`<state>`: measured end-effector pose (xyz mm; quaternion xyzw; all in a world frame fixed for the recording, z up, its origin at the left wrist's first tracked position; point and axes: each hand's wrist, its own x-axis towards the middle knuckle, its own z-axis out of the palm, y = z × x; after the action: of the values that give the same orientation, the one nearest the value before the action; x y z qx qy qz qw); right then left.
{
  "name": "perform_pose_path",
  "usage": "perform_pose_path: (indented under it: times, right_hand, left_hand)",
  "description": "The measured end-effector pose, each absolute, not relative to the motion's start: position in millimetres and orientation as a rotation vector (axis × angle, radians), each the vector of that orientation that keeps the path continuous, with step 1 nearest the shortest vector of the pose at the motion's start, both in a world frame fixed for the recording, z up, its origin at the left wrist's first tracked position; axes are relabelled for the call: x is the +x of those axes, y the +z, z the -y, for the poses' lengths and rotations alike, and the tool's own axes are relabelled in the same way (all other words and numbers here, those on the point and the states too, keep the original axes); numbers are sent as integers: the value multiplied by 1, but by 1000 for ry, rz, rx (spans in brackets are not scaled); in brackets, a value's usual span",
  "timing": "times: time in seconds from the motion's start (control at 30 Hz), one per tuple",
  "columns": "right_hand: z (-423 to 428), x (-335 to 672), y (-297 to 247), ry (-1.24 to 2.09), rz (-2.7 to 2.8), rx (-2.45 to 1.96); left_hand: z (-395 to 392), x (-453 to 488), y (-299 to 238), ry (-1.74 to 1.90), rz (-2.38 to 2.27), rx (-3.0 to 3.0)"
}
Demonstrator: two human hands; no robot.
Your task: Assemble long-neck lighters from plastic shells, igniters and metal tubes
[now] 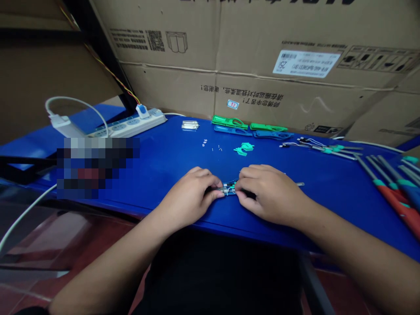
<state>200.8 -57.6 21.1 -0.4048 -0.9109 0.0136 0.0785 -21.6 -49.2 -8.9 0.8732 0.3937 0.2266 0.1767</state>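
Note:
My left hand point(197, 192) is closed, thumb and forefinger pinching the left end of a small assembly with a silver metal part and thin white wires point(226, 190). From the other side my right hand point(267, 192) is closed on the same assembly, fingertips close to those of the left. Dark and green bits show between the hands, low over the front of the blue table point(151, 175). A thin metal rod point(300, 184) sticks out beyond my right hand; whether it joins the assembly is hidden. Just behind the hands lie several small turquoise plastic pieces point(244, 148).
Green casings point(229, 121) and blue casings point(231, 130) line the back, near silver cylinders point(190, 125) and tiny loose parts point(219, 148). Wired rods point(334, 151) and orange-handled rods point(393, 197) lie right. A power strip point(131, 124) stands left; a cardboard box point(183, 74) rises behind.

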Motion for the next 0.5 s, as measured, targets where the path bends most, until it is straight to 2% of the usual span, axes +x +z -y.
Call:
perform_pose_path:
  times: [0.5]
  right_hand:
    - [56, 197, 22, 125, 2742, -1235]
  left_hand:
    - [50, -23, -9, 624, -1094, 2506]
